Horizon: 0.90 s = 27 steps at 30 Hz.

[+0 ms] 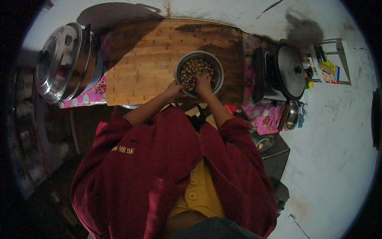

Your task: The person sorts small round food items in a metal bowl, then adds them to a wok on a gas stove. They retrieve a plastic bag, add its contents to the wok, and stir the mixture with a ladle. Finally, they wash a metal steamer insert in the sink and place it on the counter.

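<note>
A round metal bowl (221,78) stands near the front edge of a wooden board (140,71). Inside it lie many small, rounded brown food pieces (194,68), too small to tell their exact kind. My left hand (174,90) grips the bowl's near left rim. Over the near rim reaches my right hand (204,84), its fingers down among the brown pieces. Those fingertips are partly hidden, so whether they pinch anything is unclear.
A large lidded metal pot (56,62) stands at the left on a pink flowered cloth (100,89). To the right is a dark cooker with a lidded pan (291,71). A small metal bowl (292,115) and bottles stand by the white wall (328,125).
</note>
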Tool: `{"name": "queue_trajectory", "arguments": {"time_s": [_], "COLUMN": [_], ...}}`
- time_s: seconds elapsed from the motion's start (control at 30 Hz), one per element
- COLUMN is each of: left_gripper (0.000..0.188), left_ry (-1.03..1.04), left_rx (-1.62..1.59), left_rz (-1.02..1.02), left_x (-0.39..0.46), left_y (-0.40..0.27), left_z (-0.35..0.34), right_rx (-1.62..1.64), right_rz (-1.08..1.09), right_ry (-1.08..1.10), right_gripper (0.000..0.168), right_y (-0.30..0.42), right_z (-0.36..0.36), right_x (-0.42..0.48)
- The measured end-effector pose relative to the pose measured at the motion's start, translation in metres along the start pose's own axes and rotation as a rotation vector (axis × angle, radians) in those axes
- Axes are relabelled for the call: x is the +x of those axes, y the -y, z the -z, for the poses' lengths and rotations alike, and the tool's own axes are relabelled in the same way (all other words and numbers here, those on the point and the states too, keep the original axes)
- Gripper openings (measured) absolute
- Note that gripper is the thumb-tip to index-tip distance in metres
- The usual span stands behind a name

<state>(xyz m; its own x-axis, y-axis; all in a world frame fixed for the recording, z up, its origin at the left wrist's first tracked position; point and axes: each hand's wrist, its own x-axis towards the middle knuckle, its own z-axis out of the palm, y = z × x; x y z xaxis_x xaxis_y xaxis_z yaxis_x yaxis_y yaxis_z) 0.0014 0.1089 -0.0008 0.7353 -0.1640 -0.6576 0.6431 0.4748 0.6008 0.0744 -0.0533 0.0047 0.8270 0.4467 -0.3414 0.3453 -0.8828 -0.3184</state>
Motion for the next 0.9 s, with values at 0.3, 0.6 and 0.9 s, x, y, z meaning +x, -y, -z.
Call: {"name": "queue_trajectory", "arguments": {"time_s": [0.3, 0.6, 0.9], "left_gripper": [0.033, 0.034, 0.027], "left_ry": [0.169, -0.163, 0.116], "left_rx": [-0.011, 0.248, -0.084], "left_rz": [0.076, -0.026, 0.071], "left_x": [-0.011, -0.019, -0.016], "left_y": [0.002, -0.03, -0.007], "left_z": [0.005, 0.008, 0.002], "right_rx": [0.278, -0.164, 0.294], "right_rz": [-0.026, 0.035, 0.014], "right_ry": [-0.04, -0.062, -0.197], "right_gripper": [0.071, 0.054, 0.05], "right_y": [0.002, 0.025, -0.019], "right_z": [0.043, 0.018, 0.034], "right_x": [0.028, -0.007, 0.025]}}
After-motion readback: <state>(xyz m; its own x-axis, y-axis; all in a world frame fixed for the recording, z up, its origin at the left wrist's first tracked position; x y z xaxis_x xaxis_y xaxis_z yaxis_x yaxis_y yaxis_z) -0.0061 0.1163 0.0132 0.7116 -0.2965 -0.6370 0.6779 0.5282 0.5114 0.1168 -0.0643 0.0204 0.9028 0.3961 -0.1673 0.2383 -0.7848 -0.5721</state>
